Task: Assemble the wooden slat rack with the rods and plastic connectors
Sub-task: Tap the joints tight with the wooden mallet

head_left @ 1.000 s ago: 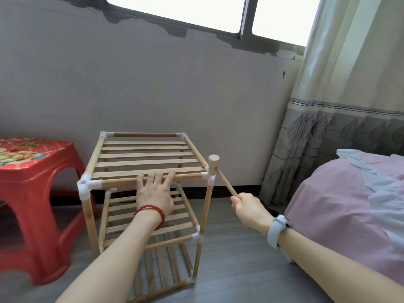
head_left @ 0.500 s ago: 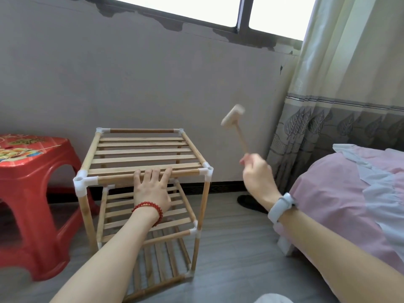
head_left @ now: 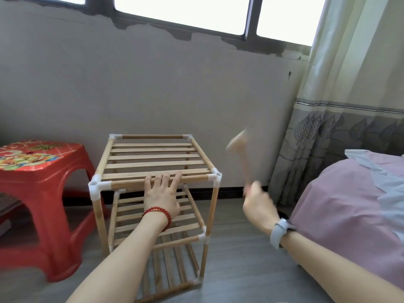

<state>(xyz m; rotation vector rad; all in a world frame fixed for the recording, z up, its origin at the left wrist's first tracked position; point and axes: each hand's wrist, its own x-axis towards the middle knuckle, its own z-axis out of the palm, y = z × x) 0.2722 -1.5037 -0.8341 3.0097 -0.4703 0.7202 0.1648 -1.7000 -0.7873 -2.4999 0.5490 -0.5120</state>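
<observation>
The rack stands on the floor by the wall. The left hand lies flat-fingered on its near top rod. The right hand grips a raised, blurred mallet; a stray swing could hit those fingers or crack the near right connector.

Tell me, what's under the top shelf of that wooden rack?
Under the top shelf of the rack sit a middle slat shelf and a bottom one near the floor. Nothing rests on their visible slats. The left hand and forearm cover part of the middle shelf.
</observation>
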